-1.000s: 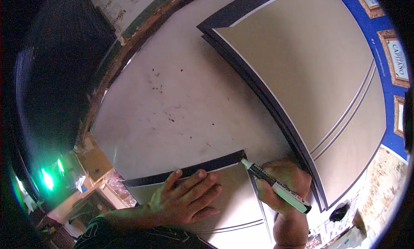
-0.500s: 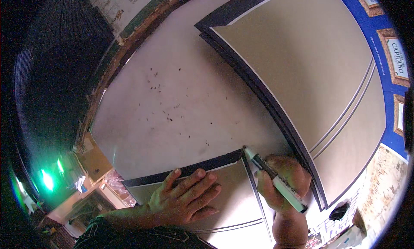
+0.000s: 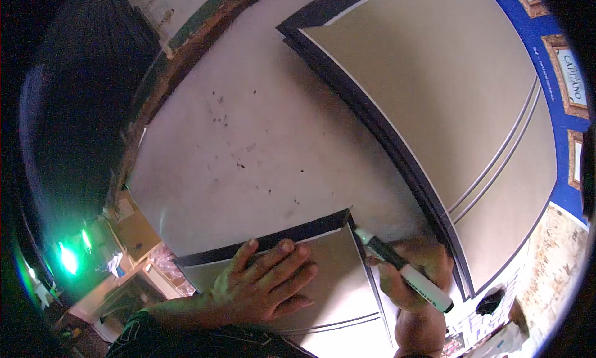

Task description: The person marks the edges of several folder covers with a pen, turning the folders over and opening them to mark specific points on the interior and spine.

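Observation:
My right hand grips a white marker pen with a black label band. The marker's tip touches, or nearly touches, the right edge of a beige panel with a dark border, just below its top right corner. Spread flat over that panel's top border and face, my left hand rests with its fingers stretched out. To the right lies a stack of larger beige panels with dark edges and two pale curved lines, close to the knuckles of my right hand.
A pale worktop carries scattered dark specks and marks. A blue printed sheet with framed labels lies under the stack at the right. Cardboard boxes stand at the left near a green light. Dark ribbed fabric hangs at upper left.
The marker has moved down along the right edge of the panel from its corner, my right hand shifting slightly down and right. My left hand has stayed in place.

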`<state>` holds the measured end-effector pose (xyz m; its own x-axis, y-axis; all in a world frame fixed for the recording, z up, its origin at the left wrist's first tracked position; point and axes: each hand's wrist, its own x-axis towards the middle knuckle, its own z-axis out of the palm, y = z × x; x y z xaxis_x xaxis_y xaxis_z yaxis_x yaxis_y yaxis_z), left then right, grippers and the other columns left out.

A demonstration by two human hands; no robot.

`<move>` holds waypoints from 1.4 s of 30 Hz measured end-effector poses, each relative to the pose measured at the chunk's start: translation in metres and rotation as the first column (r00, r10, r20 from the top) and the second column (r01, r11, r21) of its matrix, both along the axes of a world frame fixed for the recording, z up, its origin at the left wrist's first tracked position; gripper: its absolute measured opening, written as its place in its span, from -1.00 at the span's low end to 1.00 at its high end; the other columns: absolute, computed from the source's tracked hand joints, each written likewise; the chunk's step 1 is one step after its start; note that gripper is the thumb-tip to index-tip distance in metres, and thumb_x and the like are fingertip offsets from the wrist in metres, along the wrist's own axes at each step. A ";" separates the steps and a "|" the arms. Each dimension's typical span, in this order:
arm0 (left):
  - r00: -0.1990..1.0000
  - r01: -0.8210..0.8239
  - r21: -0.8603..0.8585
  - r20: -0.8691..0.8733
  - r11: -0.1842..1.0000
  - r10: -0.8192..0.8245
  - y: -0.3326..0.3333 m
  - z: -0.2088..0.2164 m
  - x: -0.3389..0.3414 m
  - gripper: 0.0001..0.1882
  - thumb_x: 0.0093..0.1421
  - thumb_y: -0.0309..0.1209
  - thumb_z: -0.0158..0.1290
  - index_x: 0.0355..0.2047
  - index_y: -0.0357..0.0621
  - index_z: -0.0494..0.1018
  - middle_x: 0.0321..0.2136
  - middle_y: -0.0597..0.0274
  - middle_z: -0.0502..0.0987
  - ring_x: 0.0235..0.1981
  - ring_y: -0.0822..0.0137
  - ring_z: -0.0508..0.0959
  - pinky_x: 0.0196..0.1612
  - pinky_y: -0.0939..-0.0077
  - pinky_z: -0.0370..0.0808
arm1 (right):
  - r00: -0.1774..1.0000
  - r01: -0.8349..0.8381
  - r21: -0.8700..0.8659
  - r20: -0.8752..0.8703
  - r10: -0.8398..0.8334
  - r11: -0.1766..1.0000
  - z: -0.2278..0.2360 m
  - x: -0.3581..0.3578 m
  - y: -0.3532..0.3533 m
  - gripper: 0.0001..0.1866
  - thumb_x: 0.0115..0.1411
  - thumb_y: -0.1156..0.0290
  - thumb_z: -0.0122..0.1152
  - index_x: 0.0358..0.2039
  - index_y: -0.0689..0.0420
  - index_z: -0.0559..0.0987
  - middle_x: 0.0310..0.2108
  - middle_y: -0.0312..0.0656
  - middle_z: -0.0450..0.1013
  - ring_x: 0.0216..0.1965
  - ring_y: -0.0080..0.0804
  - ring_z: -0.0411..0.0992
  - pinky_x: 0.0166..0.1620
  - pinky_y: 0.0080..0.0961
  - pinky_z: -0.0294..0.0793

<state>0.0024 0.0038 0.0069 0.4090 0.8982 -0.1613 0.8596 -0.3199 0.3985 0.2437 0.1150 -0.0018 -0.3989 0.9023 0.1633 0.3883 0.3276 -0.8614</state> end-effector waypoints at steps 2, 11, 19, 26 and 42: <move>1.000 -0.011 -0.021 -0.002 1.000 0.011 0.000 0.001 0.001 -0.36 0.17 0.17 -0.04 0.14 0.09 0.36 0.24 0.21 0.25 0.32 0.21 0.12 0.35 -0.07 -0.24 | 0.997 -0.012 0.016 0.082 0.011 1.000 0.009 -0.016 0.007 -0.75 0.08 0.38 0.32 -0.31 0.18 0.45 -0.53 -0.12 0.52 -0.55 -0.38 0.54 -0.49 -0.55 0.49; 1.000 -0.007 0.015 -0.022 1.000 0.007 0.000 -0.003 0.000 -0.33 0.08 0.21 0.05 0.10 0.11 0.41 0.20 0.19 0.29 0.28 0.16 0.20 0.33 -0.11 -0.15 | 0.995 -0.055 0.104 0.089 0.045 0.993 0.001 -0.019 0.022 -0.80 0.06 0.38 0.29 -0.44 0.16 0.44 -0.64 -0.15 0.48 -0.66 -0.41 0.46 -0.53 -0.54 0.45; 1.000 -0.014 0.006 -0.023 1.000 0.014 0.000 0.000 0.000 -0.38 0.17 0.18 -0.04 0.10 0.10 0.40 0.22 0.24 0.28 0.30 0.24 0.17 0.35 -0.07 -0.22 | 0.995 -0.035 0.035 0.090 0.032 0.999 0.005 -0.025 0.021 -0.80 0.04 0.40 0.32 -0.44 0.15 0.44 -0.61 -0.16 0.49 -0.64 -0.39 0.47 -0.51 -0.52 0.46; 1.000 -0.003 -0.014 -0.024 1.000 0.003 0.002 0.002 -0.001 -0.38 0.18 0.18 -0.05 0.11 0.10 0.39 0.22 0.24 0.28 0.30 0.24 0.17 0.35 -0.07 -0.23 | 0.994 -0.024 -0.016 0.104 0.026 1.000 0.004 -0.022 0.017 -0.79 0.04 0.44 0.32 -0.41 0.18 0.44 -0.53 -0.15 0.52 -0.59 -0.39 0.52 -0.52 -0.53 0.49; 1.000 -0.002 -0.023 -0.013 1.000 0.001 0.001 0.002 0.000 -0.40 0.20 0.15 -0.07 0.14 0.13 0.37 0.25 0.25 0.24 0.32 0.24 0.13 0.35 -0.05 -0.25 | 0.974 -0.005 0.043 0.226 -0.005 0.999 0.011 -0.025 0.019 -0.77 0.07 0.40 0.32 -0.41 0.16 0.41 -0.61 -0.16 0.49 -0.64 -0.39 0.49 -0.55 -0.53 0.47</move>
